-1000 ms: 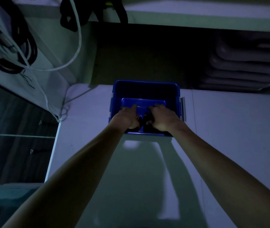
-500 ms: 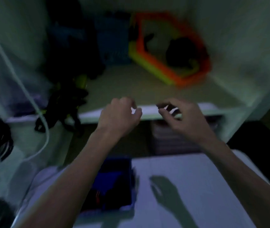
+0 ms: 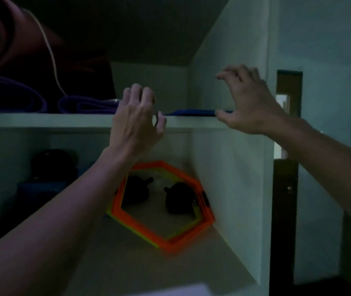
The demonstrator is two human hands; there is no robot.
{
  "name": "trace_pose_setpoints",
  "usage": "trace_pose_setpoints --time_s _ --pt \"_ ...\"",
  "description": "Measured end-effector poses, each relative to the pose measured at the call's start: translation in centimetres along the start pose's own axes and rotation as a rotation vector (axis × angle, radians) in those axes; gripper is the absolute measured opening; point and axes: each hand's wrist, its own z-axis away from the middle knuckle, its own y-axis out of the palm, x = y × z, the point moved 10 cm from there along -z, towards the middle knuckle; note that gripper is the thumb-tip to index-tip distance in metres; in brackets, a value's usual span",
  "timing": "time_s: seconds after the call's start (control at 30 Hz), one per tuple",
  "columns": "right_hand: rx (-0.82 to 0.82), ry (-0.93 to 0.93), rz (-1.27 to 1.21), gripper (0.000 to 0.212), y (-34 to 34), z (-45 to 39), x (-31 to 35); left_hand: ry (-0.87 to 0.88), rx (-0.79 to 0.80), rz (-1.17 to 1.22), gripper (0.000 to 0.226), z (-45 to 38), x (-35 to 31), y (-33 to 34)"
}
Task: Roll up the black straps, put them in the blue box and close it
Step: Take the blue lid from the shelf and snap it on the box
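No readable text, label, brand, number or sign showing anywhere. Dim light and motion blur hiding fine detail. Dark marks showing on right edge of orange hexagon frames [image 3: 166,212] on lower shelf, too blurred to read as letters.
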Motion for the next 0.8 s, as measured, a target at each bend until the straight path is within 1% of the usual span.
trace_pose_setpoints --time_s 0.07,0.13,0.2,0.27,0.33,0.4,0.5,0.67,0.73,0.8 --pt "0.175 0.006 0.041 0.081 2.7 -1.1 -1.9 0.035 0.07 -0.036 0.037 -0.7 -0.5 2.0" --pt "0.329 0.033 0.063 0.078 5.4 -1.3 -3.4 0.061 0.171 -0.054 0.041 -0.9 -0.9 4.2" --pt "0.402 0.061 0.039 0.068 7.3 -1.0 -4.2 0.077 0.254 -0.056 0.041 -0.8 -1.1 6.1" --pt "0.418 0.072 -0.017 0.05 8.3 -0.7 -4.4 0.077 0.303 -0.062 0.041 -0.6 -1.2 7.4" --pt "0.394 0.062 -0.043 0.031 8.6 -0.4 -4.2 0.062 0.322 -0.073 0.043 -0.4 -1.2 8.2" --pt "0.307 0.036 0.005 0.023 8.0 -0.3 -4.0 0.05 0.323 -0.082 0.042 -0.2 -1.1 8.4" --pt "0.161 -0.019 0.104 0.025 6.6 0.0 -3.2 0.036 0.336 -0.076 0.042 -0.2 -1.1 8.2" --pt "0.052 -0.068 0.197 0.029 5.1 1.3 -1.5 0.018 0.397 -0.029 0.039 -0.4 -1.5 7.8" --pt "-0.006 -0.072 0.226 0.03 4.1 2.0 -0.9 -0.024 0.419 0.03 0.037 -0.5 -1.2 7.6" --pt "-0.056 -0.07 0.221 0.029 2.9 2.6 -0.3 -0.102 0.401 0.13 0.034 -0.7 -0.8 6.7"
